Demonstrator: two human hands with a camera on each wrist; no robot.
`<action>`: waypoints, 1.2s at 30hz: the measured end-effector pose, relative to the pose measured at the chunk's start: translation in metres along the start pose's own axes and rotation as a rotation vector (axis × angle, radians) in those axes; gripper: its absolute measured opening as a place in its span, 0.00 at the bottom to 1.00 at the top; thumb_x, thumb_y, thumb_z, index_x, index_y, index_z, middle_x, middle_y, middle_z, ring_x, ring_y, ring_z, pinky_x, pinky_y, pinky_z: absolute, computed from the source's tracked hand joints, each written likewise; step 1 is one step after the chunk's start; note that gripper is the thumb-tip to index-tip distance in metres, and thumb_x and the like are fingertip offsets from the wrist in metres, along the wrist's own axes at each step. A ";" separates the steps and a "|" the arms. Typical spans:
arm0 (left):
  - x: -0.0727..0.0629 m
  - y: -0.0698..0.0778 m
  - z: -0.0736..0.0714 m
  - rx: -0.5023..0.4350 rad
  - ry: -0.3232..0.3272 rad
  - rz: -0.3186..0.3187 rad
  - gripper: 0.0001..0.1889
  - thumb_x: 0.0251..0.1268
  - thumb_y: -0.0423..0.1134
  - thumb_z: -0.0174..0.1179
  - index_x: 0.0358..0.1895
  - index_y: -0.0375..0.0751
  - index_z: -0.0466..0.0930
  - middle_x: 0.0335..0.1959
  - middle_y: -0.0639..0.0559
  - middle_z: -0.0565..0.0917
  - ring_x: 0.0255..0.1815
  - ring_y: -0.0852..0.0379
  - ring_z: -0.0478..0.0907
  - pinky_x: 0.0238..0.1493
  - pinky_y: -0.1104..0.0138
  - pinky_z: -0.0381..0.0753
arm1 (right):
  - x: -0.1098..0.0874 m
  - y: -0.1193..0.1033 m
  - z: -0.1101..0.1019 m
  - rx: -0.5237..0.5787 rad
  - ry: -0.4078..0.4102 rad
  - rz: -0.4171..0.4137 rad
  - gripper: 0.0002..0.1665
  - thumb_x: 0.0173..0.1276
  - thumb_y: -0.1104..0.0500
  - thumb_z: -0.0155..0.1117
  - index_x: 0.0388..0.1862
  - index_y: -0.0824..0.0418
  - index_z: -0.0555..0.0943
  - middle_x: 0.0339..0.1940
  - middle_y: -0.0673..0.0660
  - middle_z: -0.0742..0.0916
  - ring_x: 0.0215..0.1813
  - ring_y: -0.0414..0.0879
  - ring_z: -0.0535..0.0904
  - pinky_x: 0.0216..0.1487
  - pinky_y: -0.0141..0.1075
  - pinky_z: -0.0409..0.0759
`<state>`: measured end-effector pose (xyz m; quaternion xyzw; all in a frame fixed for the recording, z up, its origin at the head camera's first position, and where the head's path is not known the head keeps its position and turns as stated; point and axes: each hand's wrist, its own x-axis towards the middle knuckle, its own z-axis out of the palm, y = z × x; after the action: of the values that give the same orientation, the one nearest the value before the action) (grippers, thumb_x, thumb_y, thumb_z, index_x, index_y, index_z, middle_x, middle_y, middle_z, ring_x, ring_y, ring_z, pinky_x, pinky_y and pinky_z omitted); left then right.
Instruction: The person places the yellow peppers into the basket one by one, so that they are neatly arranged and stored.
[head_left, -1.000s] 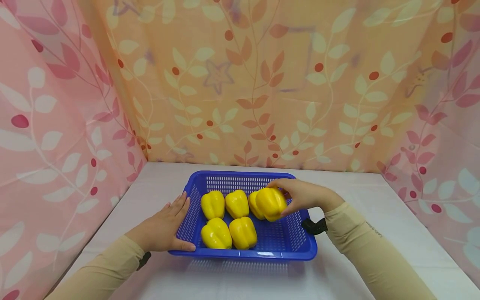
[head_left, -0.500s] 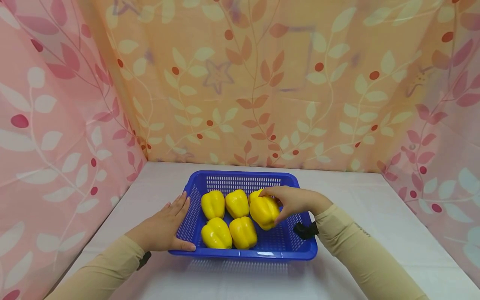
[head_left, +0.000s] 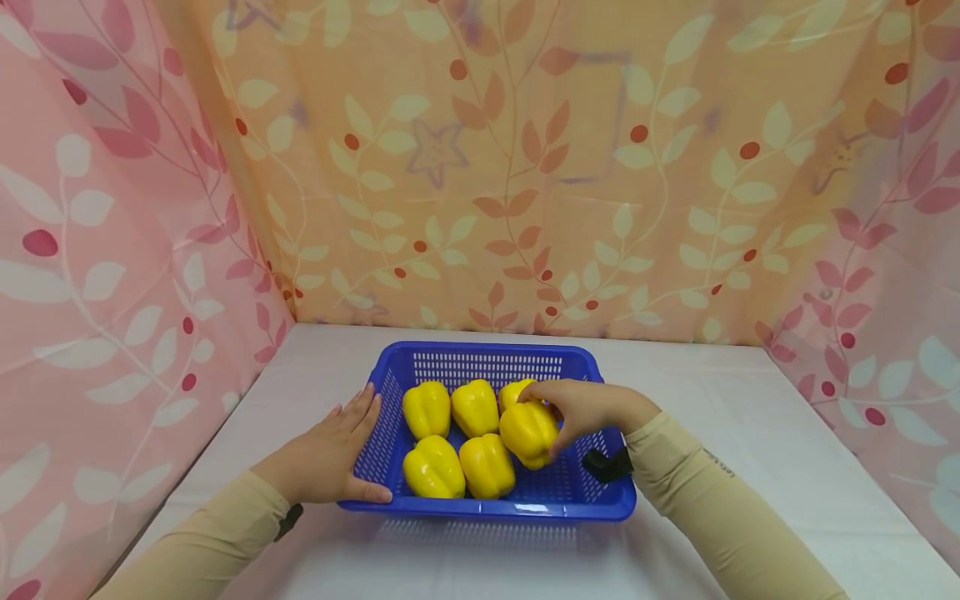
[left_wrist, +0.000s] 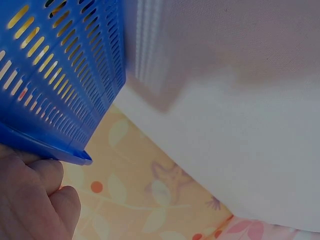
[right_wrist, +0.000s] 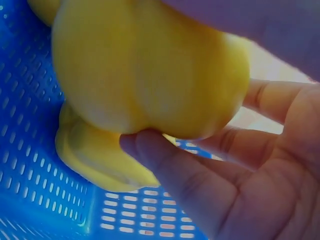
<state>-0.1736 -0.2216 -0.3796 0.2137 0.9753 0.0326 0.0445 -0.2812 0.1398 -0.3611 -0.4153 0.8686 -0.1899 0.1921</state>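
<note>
A blue slotted plastic basket holds several yellow bell peppers, among them a back-left pepper and a front-left pepper. My right hand grips another yellow bell pepper inside the basket, right of the front-row pepper. Fingers and thumb are around its sides in the right wrist view, where a further pepper lies behind it. Whether the gripped pepper touches the basket floor I cannot tell. My left hand rests on the basket's left rim, fingers extended, thumb along the front rim.
Under the basket is a white-covered table. Patterned cloth hangs behind as an orange curtain, with pink cloth on both sides. The right part of the basket floor shows beside the gripped pepper.
My right hand has brought the gripped pepper left, toward me and lower, into the front row beside the others. The left hand and basket have stayed in place.
</note>
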 end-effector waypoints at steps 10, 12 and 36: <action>0.001 0.000 0.001 0.001 -0.005 -0.008 0.66 0.36 0.82 0.43 0.71 0.30 0.42 0.72 0.36 0.40 0.72 0.41 0.42 0.67 0.46 0.48 | 0.001 0.002 0.007 0.005 -0.063 0.070 0.44 0.42 0.48 0.78 0.59 0.47 0.69 0.52 0.43 0.76 0.50 0.39 0.71 0.57 0.38 0.72; 0.001 0.000 0.001 -0.003 -0.009 -0.010 0.66 0.36 0.82 0.43 0.71 0.30 0.42 0.72 0.36 0.40 0.72 0.41 0.42 0.67 0.46 0.48 | 0.002 0.003 0.008 0.003 -0.067 0.067 0.43 0.41 0.47 0.78 0.59 0.47 0.69 0.51 0.42 0.76 0.50 0.38 0.71 0.56 0.37 0.72; 0.003 -0.002 0.003 0.005 -0.021 -0.026 0.66 0.35 0.83 0.44 0.71 0.33 0.41 0.73 0.38 0.38 0.73 0.44 0.39 0.68 0.48 0.47 | 0.011 0.006 0.022 0.004 -0.157 0.047 0.40 0.40 0.50 0.78 0.54 0.43 0.71 0.49 0.39 0.76 0.50 0.38 0.70 0.59 0.40 0.70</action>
<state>-0.1767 -0.2219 -0.3827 0.2015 0.9776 0.0273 0.0548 -0.2804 0.1309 -0.3845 -0.4079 0.8602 -0.1538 0.2647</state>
